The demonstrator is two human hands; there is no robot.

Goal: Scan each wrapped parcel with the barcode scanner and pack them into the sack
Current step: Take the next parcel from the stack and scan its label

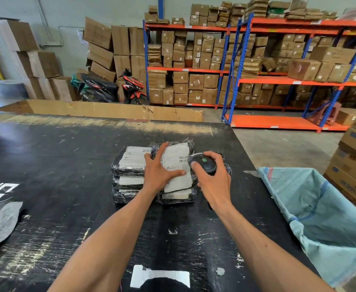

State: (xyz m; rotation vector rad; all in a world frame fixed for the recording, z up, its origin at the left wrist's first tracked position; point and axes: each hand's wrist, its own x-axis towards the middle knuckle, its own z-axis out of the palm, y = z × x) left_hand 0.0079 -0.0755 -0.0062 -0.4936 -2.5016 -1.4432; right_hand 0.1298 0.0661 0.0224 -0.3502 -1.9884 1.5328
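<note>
The left hand (159,172) lies flat, fingers straight and spread, pressing on the white label of the top parcel (178,165), forearm reaching in from the lower left. The right hand (214,180) grips a dark, rounded barcode scanner (203,163), fingers curled over its far side and thumb on its near edge; the scanner's green button faces up and its nose sits over the printed barcode at the label's right edge. The parcels are flat, rectangular bundles in glossy black bubble-textured plastic, each bearing a white paper label, stacked in two adjoining piles (130,175) near the middle of the table (57,165), whose black surface is scuffed and scratched pale. A light blue woven sack (324,218), mouth open, hangs at the table's right edge, well apart from the parcels.
</note>
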